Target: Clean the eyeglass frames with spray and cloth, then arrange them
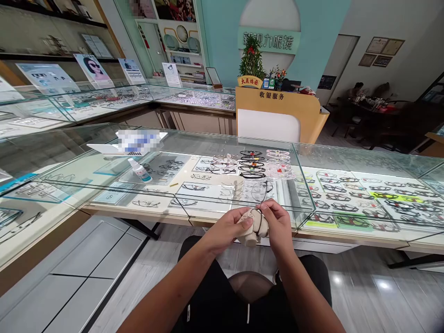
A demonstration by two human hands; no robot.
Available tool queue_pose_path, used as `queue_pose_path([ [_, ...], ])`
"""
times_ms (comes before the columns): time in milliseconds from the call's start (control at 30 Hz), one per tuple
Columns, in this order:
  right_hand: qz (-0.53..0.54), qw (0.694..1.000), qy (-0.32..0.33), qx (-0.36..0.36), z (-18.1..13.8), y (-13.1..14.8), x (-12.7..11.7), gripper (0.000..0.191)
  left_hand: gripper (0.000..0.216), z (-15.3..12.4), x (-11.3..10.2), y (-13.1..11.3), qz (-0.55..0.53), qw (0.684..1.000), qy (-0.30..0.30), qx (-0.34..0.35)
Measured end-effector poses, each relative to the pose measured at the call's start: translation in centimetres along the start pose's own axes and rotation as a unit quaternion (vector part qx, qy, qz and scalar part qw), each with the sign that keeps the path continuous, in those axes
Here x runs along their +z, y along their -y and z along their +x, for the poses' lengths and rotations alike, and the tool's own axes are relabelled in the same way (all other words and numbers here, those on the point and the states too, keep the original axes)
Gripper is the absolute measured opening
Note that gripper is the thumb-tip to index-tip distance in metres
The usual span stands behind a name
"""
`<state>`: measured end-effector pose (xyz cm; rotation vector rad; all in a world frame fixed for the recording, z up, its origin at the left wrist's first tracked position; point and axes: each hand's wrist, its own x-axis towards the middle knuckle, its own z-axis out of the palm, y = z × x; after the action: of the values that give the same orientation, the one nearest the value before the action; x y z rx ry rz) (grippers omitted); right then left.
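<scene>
Eyeglasses [259, 190], thin-rimmed: likely light, fragile, best held by the rim; left hand [229, 226] clamps beige cloth [252, 235], right hand [280, 227] pinches them.

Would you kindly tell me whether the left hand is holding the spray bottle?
No, the spray bottle is on the glass counter, and the left hand holds a beige cloth.
</scene>
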<state>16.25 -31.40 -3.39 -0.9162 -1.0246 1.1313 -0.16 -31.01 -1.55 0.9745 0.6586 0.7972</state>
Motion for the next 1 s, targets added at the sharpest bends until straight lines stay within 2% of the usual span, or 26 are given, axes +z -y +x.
queue_pose_path([
  [67, -0.003, 1.000, 0.002, -0.008, -0.1, 0.0, 0.2, 0.026, 0.052, 0.1, 0.3, 0.2, 0.004, 1.000, -0.012, 0.012],
  [167, -0.031, 0.999, 0.011, -0.040, -0.2, 0.1, 0.6, 0.024, 0.051, 0.4, 1.1, 0.7, 0.001, 0.997, -0.067, 0.046],
  [267, -0.046, 0.997, 0.024, -0.060, -0.2, 0.3, 0.5, 0.024, 0.051, 0.5, 1.1, 0.8, 0.012, 0.993, -0.099, 0.066],
  [333, -0.047, 0.996, 0.025, -0.067, -0.1, 0.5, 0.3, 0.023, 0.052, 0.5, 0.4, 0.5, 0.014, 0.996, -0.072, 0.051],
  [467, -0.032, 0.997, 0.021, -0.060, 0.1, 0.7, 0.1, 0.022, 0.051, 0.2, -1.0, 0.0, 0.010, 1.000, 0.024, 0.011],
  [533, -0.029, 0.998, 0.022, -0.052, 0.1, 0.7, 0.3, 0.022, 0.052, 0.2, -1.0, 0.1, 0.015, 0.999, 0.026, 0.019],
  [800, -0.031, 0.998, 0.031, -0.053, -0.1, -0.2, 0.9, 0.025, 0.054, 1.0, 0.7, 1.6, 0.030, 0.987, -0.129, 0.093],
  [900, -0.007, 0.999, 0.018, -0.039, 0.2, -0.2, 0.5, 0.027, 0.054, 1.0, 0.5, 1.6, 0.017, 0.985, -0.143, 0.090],
  [1000, 0.068, 0.996, -0.033, -0.037, 0.7, 0.4, -0.4, 0.028, 0.053, 0.5, -0.7, 0.4, 0.011, 0.987, -0.151, 0.058],
])
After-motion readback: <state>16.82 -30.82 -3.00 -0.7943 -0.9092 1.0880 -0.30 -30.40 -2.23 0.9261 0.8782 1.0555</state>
